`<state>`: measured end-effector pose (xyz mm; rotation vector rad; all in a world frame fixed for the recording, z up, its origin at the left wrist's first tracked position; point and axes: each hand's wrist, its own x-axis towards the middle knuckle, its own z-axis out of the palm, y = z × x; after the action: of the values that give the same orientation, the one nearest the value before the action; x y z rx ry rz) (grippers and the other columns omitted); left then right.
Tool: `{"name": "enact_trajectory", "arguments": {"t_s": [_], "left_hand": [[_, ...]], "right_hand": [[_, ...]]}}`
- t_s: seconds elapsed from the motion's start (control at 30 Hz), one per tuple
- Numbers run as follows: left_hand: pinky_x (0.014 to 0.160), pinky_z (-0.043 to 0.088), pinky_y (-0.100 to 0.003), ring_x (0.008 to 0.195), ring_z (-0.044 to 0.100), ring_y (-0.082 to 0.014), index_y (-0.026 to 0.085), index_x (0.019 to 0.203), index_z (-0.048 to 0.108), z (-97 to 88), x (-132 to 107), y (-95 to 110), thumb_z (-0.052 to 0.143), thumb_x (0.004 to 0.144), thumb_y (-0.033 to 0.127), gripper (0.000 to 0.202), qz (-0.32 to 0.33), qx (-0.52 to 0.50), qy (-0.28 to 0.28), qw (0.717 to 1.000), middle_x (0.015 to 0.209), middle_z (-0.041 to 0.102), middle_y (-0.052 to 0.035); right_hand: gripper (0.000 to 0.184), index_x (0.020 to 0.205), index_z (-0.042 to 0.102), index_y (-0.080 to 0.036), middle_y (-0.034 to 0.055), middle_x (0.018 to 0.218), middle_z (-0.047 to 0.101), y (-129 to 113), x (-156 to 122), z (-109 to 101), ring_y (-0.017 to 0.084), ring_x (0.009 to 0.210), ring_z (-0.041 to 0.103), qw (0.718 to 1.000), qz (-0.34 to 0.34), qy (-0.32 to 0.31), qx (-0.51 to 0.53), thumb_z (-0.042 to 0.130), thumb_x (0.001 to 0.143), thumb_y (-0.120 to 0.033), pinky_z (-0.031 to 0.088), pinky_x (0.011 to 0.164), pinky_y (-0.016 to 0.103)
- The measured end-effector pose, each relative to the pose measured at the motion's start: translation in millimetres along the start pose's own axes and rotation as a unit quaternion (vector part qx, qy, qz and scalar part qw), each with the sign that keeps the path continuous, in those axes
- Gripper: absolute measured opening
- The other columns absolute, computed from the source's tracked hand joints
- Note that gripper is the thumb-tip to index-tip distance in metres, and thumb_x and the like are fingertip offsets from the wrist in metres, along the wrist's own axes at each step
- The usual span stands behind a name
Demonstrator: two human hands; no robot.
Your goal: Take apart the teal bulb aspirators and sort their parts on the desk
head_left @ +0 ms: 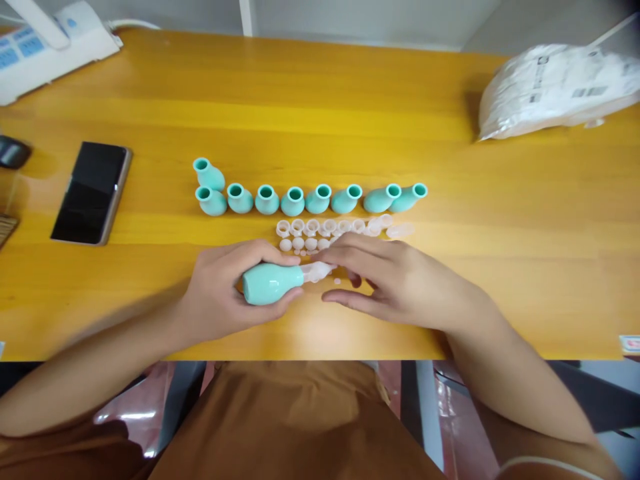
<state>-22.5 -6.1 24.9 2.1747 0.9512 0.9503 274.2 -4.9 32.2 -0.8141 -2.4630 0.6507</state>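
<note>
In my left hand (pixel 213 283) lies a teal squeeze bulb (pixel 270 285) on its side, thumb and fingers wrapped around it. A translucent plastic nozzle (pixel 318 271) sticks out of its neck, pointing right. My right hand (pixel 400 277) is at the nozzle's far end; its fingertips appear to touch it, while the thumb is stretched apart below. Just beyond the hands are a row of clear plastic collars (pixel 313 227), small whitish rounded caps (pixel 299 244) and tiny pale discs (pixel 337 281). My right fingers hide some of these parts.
Several more teal bulbs (pixel 293 201) stand in a row behind the clear parts, necks up. A phone (pixel 90 193) lies at the left, with a white power strip (pixel 55 50) behind it. A white plastic bag (pixel 560 90) rests at the back right. The table's front edge (pixel 320 359) is near my body.
</note>
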Motion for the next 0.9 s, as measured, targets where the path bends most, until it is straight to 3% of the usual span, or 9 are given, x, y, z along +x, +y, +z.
{"name": "enact_trajectory", "arguments": {"t_s": [0.1, 0.2, 0.33, 0.47, 0.63, 0.8, 0.9], "left_hand": [[0.077, 0.066, -0.032, 0.087, 0.083, -0.0188, 0.028, 0.117, 0.074, -0.7, 2, 0, 0.085, 0.097, 0.028, 0.022, 0.005, -0.004, -0.038, 0.999, 0.107, 0.088, -0.0002], [0.081, 0.065, -0.035, 0.088, 0.081, -0.0199, 0.027, 0.118, 0.073, -2.4, 4, -1, 0.08, 0.101, 0.025, 0.019, 0.07, 0.047, -0.056, 0.995, 0.103, 0.086, -0.0002], [0.083, 0.063, -0.036, 0.087, 0.079, -0.0216, 0.031, 0.115, 0.078, -8.7, 7, 1, 0.086, 0.099, 0.032, 0.018, 0.09, 0.084, -0.058, 0.991, 0.102, 0.085, 0.0019], [0.073, 0.061, -0.03, 0.081, 0.077, -0.0182, 0.029, 0.113, 0.082, -17.1, 13, 1, 0.093, 0.095, 0.034, 0.022, 0.014, -0.089, -0.103, 0.991, 0.097, 0.083, 0.0008], [0.068, 0.062, -0.025, 0.08, 0.08, -0.0175, 0.025, 0.113, 0.085, -16.4, 12, -5, 0.092, 0.096, 0.032, 0.021, -0.109, -0.327, -0.179, 0.922, 0.1, 0.087, -0.0037], [0.074, 0.069, -0.03, 0.091, 0.085, -0.0214, 0.028, 0.117, 0.082, -9.0, 6, -12, 0.092, 0.096, 0.025, 0.024, -0.128, -0.377, -0.137, 0.907, 0.11, 0.088, -0.0053], [0.084, 0.072, -0.036, 0.101, 0.085, -0.0231, 0.028, 0.112, 0.081, -7.5, 8, -13, 0.09, 0.095, 0.018, 0.021, -0.093, -0.354, -0.118, 0.923, 0.123, 0.085, -0.0069]], "right_hand": [[0.018, 0.126, 0.074, -0.016, 0.0105, 0.111, 0.082, 3, 1, 8, 0.023, 0.096, 0.081, 1.0, -0.017, 0.014, 0.002, 0.068, 0.117, -0.031, 0.064, 0.081, 0.034], [0.016, 0.122, 0.075, -0.018, 0.0088, 0.109, 0.083, 4, 1, 14, 0.021, 0.093, 0.081, 1.0, -0.014, 0.013, 0.004, 0.064, 0.118, -0.029, 0.065, 0.081, 0.033], [0.014, 0.12, 0.075, -0.017, 0.0085, 0.105, 0.082, 5, 1, 16, 0.02, 0.091, 0.08, 1.0, -0.017, 0.016, 0.006, 0.064, 0.118, -0.025, 0.065, 0.08, 0.032], [0.011, 0.117, 0.075, -0.018, 0.0068, 0.099, 0.079, 4, 1, 13, 0.017, 0.087, 0.078, 0.994, -0.039, 0.016, 0.101, 0.066, 0.117, -0.026, 0.061, 0.076, 0.028], [0.019, 0.103, 0.076, -0.019, 0.0068, 0.099, 0.078, 4, 6, 10, 0.014, 0.091, 0.079, 0.968, -0.045, 0.05, 0.241, 0.066, 0.117, -0.027, 0.063, 0.078, 0.026], [0.015, 0.101, 0.084, -0.022, 0.0045, 0.103, 0.072, 9, 11, 15, 0.016, 0.093, 0.075, 0.962, -0.02, 0.146, 0.23, 0.083, 0.107, -0.036, 0.065, 0.08, 0.032], [0.006, 0.108, 0.088, -0.026, 0.0019, 0.098, 0.072, 9, 12, 19, 0.016, 0.088, 0.074, 0.959, 0.013, 0.175, 0.221, 0.088, 0.103, -0.03, 0.064, 0.076, 0.031]]}}
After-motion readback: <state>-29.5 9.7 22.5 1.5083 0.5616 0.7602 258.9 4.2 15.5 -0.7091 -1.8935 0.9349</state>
